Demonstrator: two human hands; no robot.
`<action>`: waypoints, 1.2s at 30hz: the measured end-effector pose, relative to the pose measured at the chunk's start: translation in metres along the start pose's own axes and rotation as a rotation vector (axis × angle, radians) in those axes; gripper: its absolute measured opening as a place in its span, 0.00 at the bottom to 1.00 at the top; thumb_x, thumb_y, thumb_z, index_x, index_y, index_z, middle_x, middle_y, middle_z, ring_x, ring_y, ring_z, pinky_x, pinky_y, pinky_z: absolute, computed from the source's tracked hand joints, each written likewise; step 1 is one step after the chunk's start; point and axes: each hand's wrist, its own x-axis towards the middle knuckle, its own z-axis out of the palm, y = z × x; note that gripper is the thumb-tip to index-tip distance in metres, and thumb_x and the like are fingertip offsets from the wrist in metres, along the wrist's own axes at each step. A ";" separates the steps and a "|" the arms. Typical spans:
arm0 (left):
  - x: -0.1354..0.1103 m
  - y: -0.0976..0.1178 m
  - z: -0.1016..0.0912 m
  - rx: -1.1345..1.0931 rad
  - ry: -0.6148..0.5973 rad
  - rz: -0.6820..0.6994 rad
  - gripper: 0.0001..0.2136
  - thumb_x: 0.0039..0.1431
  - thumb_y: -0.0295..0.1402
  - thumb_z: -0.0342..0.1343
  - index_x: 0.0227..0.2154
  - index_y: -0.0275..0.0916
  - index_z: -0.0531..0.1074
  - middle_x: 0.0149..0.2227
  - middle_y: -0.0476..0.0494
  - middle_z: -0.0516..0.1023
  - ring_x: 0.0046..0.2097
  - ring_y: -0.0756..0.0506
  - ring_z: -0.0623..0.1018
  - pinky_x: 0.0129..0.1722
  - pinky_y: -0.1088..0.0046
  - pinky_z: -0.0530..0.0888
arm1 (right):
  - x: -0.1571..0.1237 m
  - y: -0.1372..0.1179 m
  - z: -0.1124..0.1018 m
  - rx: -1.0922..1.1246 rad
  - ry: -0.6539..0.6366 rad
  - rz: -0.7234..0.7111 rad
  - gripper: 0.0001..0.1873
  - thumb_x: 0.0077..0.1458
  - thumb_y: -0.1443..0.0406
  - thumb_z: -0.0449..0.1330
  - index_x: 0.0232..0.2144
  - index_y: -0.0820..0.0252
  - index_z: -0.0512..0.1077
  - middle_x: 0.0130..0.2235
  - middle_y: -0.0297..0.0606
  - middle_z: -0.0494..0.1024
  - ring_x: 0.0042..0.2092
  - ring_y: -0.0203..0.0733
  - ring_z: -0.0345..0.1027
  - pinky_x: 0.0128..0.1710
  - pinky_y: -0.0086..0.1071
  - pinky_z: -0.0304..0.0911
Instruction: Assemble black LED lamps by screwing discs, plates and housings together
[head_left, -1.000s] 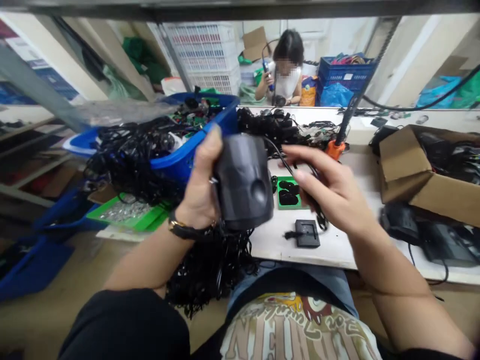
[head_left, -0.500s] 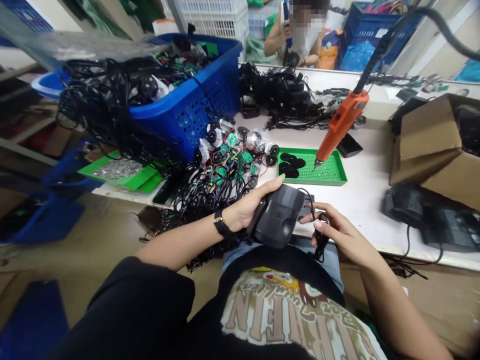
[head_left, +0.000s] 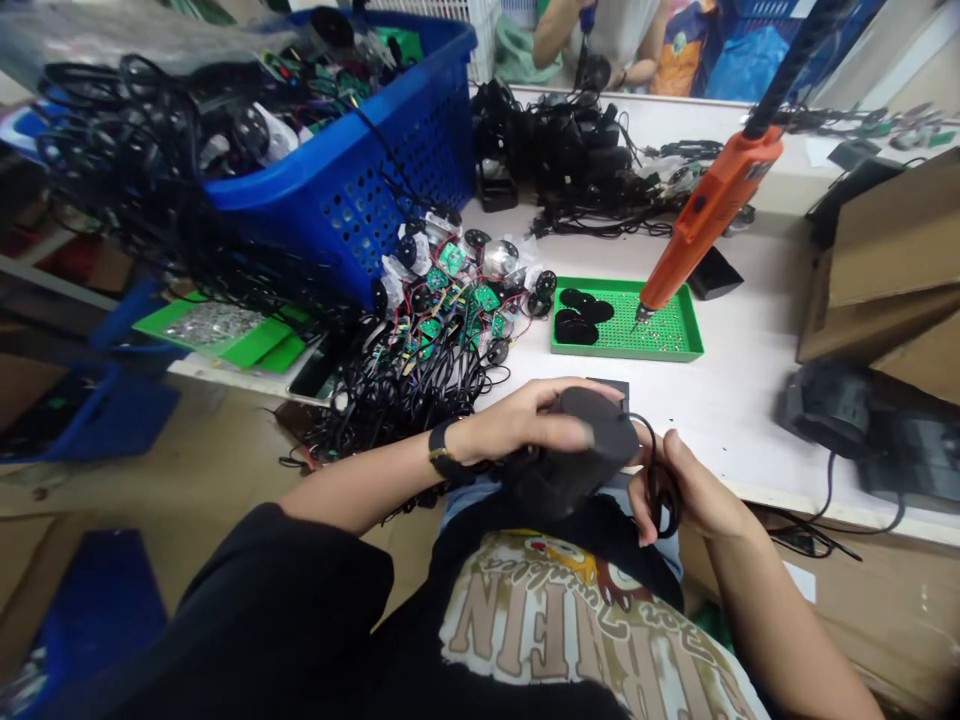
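My left hand [head_left: 529,425] is wrapped over the top of a rounded black plastic housing [head_left: 581,465], holding it low against my lap at the table's near edge. A thin black cable [head_left: 660,480] runs from the housing to my right hand [head_left: 686,490], whose fingers are curled round a loop of it. A black watch sits on my left wrist. A small black square part [head_left: 611,385] on the table is mostly hidden behind the housing.
A green tray [head_left: 675,340] holds black discs and small screws, with an orange electric screwdriver [head_left: 709,215] hanging over it. Small circuit boards with wires [head_left: 450,300] lie beside a blue basket [head_left: 360,190] full of cables. Cardboard box [head_left: 892,260] stands right. Another person sits opposite.
Both hands have come down from chest height to my lap with the housing. My left hand has turned it over and now covers its top. The right hand has closed on the cable.
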 end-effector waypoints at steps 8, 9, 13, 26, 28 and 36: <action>-0.029 -0.013 0.004 1.026 -0.125 0.611 0.47 0.67 0.36 0.64 0.77 0.56 0.37 0.73 0.37 0.63 0.76 0.35 0.58 0.75 0.40 0.38 | 0.017 0.019 0.011 0.248 0.033 -0.061 0.49 0.55 0.42 0.66 0.72 0.50 0.55 0.33 0.37 0.83 0.24 0.42 0.77 0.12 0.24 0.62; -0.034 -0.022 0.004 1.032 -0.036 0.599 0.50 0.65 0.37 0.66 0.76 0.58 0.34 0.77 0.38 0.55 0.79 0.34 0.49 0.74 0.37 0.33 | 0.019 0.019 0.012 0.268 0.034 -0.099 0.51 0.54 0.45 0.67 0.73 0.49 0.52 0.34 0.37 0.83 0.25 0.42 0.78 0.12 0.24 0.61; -0.048 -0.058 0.006 0.583 0.189 0.402 0.71 0.44 0.59 0.73 0.75 0.59 0.21 0.78 0.39 0.17 0.77 0.28 0.25 0.73 0.35 0.36 | 0.029 0.024 0.011 0.314 -0.014 -0.158 0.54 0.51 0.53 0.69 0.73 0.49 0.50 0.36 0.36 0.82 0.22 0.37 0.72 0.13 0.23 0.60; -0.034 -0.046 0.043 -0.509 0.477 -0.064 0.49 0.44 0.37 0.78 0.68 0.47 0.60 0.72 0.35 0.64 0.71 0.29 0.67 0.66 0.53 0.71 | 0.035 0.034 0.015 -0.065 0.101 -0.145 0.50 0.49 0.38 0.67 0.69 0.46 0.63 0.63 0.42 0.73 0.60 0.56 0.71 0.58 0.48 0.72; -0.037 -0.047 0.040 -0.596 0.430 -0.114 0.44 0.42 0.35 0.78 0.63 0.43 0.66 0.62 0.35 0.76 0.62 0.31 0.76 0.60 0.55 0.76 | 0.029 0.031 0.013 -0.301 0.151 -0.206 0.46 0.49 0.38 0.69 0.65 0.47 0.69 0.65 0.43 0.68 0.67 0.58 0.61 0.67 0.50 0.63; -0.042 -0.054 0.041 -0.651 0.661 -0.105 0.41 0.43 0.29 0.78 0.58 0.47 0.63 0.46 0.49 0.80 0.43 0.44 0.81 0.44 0.66 0.81 | 0.054 -0.047 -0.033 -0.732 0.956 -0.717 0.42 0.60 0.49 0.68 0.70 0.38 0.55 0.68 0.44 0.60 0.63 0.54 0.65 0.62 0.52 0.67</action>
